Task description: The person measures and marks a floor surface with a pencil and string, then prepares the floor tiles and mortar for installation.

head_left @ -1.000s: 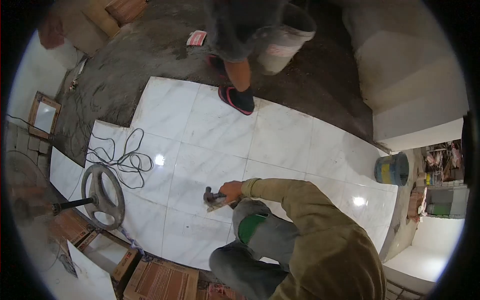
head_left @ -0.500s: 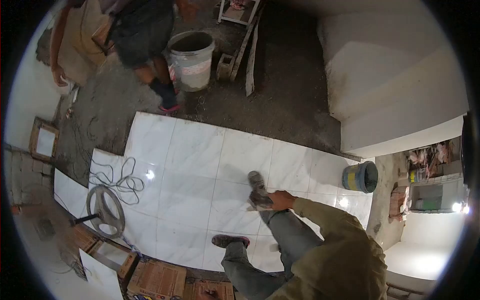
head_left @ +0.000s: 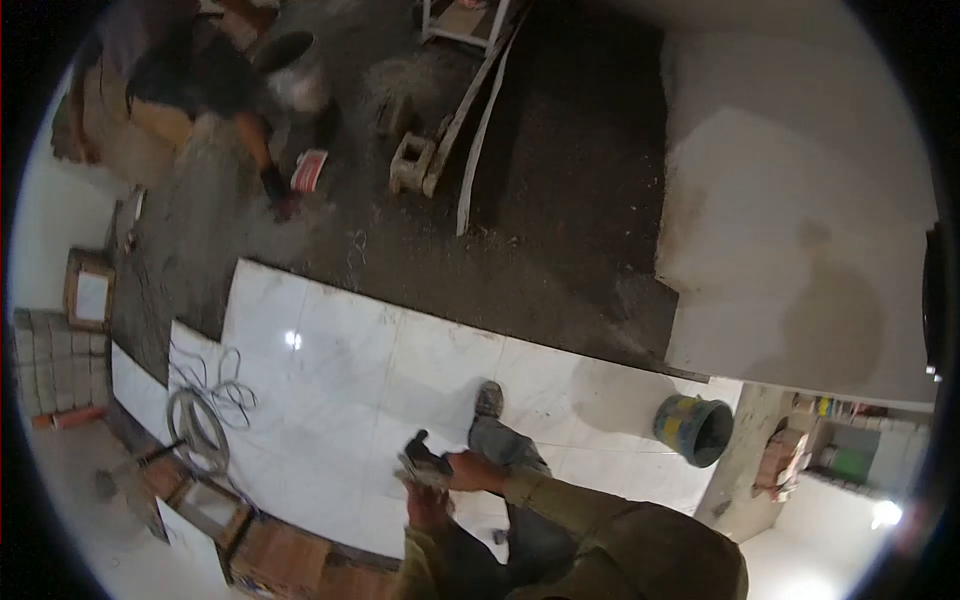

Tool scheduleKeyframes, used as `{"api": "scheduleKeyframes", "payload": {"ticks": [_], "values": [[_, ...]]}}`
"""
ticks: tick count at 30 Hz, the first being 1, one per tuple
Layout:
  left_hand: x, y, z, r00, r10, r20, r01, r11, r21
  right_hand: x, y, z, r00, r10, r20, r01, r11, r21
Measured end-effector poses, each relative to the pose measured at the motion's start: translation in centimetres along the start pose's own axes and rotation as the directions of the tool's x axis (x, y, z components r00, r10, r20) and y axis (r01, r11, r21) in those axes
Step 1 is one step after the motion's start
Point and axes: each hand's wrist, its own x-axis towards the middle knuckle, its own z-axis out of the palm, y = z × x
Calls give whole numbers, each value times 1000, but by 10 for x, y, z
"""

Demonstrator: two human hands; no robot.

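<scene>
One black-handled trowel (head_left: 424, 457) in the right hand (head_left: 470, 470), over marble-patterned floor tiles (head_left: 330, 410).
The right hand is clamped on the trowel, which lies at ten o'clock from it, blurred, its handle running roughly eleven to five; the left hand (head_left: 428, 505) is just beside, with the tool at its twelve, and whether its fingers are closed I cannot tell. Farther out: two buckets, one blue-green (head_left: 672, 425) near three o'clock, one pale (head_left: 300, 85) at eleven beside one co-worker (head_left: 195, 75); one spoked handwheel (head_left: 190, 437), nine o'clock.
</scene>
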Motion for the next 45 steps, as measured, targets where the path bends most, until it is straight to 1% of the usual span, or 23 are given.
{"api": "scheduleKeyframes", "payload": {"ticks": [1, 3, 4, 7, 8, 9, 10, 12, 13, 14, 18, 20, 22, 23, 24, 26, 32, 34, 40, 41, 43, 44, 45], "values": [[-24, 13, 71, 988, 93, -127, -81, 993, 90, 2, -5, -4, 998, 26, -52, -23, 998, 57], [-9, 27, 131, 980, 116, 163, -109, 993, -56, 8, 1, -28, 989, -1, -147, 13, 996, 86], [-11, 38, 155, 960, 225, 167, -240, 967, 82, 13, 9, -40, 981, -55, -187, 70, 995, 75], [23, 60, 197, 984, 161, 79, -170, 976, 135, 27, -5, -92, 988, 151, -25, -149, 987, 68], [40, 60, 196, 915, 326, 236, -402, 784, 473, 43, 22, -86, 988, 151, -7, -150, 984, 95], [68, 61, 188, 965, 147, 217, -193, 959, 209, 57, 18, -102, 990, 139, 36, -141, 987, 78], [111, 53, 162, 874, 369, 316, -485, 616, 621, 65, 2, -123, 994, 100, -36, -95, 989, 111], [155, 57, 147, 752, 468, 463, -552, 65, 831, 87, 5, -149, 996, 50, -78, -32, 976, 214], [167, 67, 160, 876, 481, 26, -387, 672, 632, 104, 20, -156, 975, 208, 79, -222, 936, 274], [176, 73, 166, 921, 207, -330, -191, 978, 82, 114, 34, -162, 982, 179, 59, -189, 934, 304], [265, 86, 4, 807, 301, -508, -357, 934, -14, 183, 86, -179, 809, 577, 114, -549, 810, -204], [287, 112, -37, 795, 196, -574, -359, 915, -185, 236, 108, -174, 807, 568, 163, -497, 801, -333], [306, 119, -108, 887, 183, -425, -214, 977, -25, 288, 124, -153, 791, 569, 224, -467, 799, -379], [293, 142, -67, 708, 89, -700, -130, 992, -5, 317, 139, -131, 870, 466, 160, -358, 822, -444], [306, 154, -74, 698, 77, -712, -126, 992, -17, 342, 149, -109, 930, 350, 110, -250, 824, -508], [325, 170, -100, 715, -53, -697, -11, 996, -88, 402, 149, -74, 930, 306, 205, -165, 844, -510], [409, 214, -128, 690, -90, -718, -138, 957, -253, 547, 156, 35, 934, 59, 353, 204, 722, -661], [431, 221, -130, 715, -68, -696, -200, 934, -297, 573, 170, 62, 933, -217, 288, 357, 671, -650], [463, 218, -143, 770, -79, -633, -112, 960, -256, 597, 177, 116, 929, -161, 332, 332, 759, -561], [472, 197, -168, 738, 169, -653, -34, 976, 214, 594, 175, 119, 939, -89, 333, 245, 851, -465], [481, 176, -193, 682, 480, -552, 3, 753, 658, 595, 189, 128, 922, -137, 362, 286, 871, -400], [478, 167, -199, 630, 552, -547, -50, 731, 680, 595, 228, 148, 910, -282, 304, 384, 851, -358], [480, 146, -231, 598, 632, -492, -22, 627, 779, 591, 192, 128, 914, -182, 361, 294, 912, -285]]}}
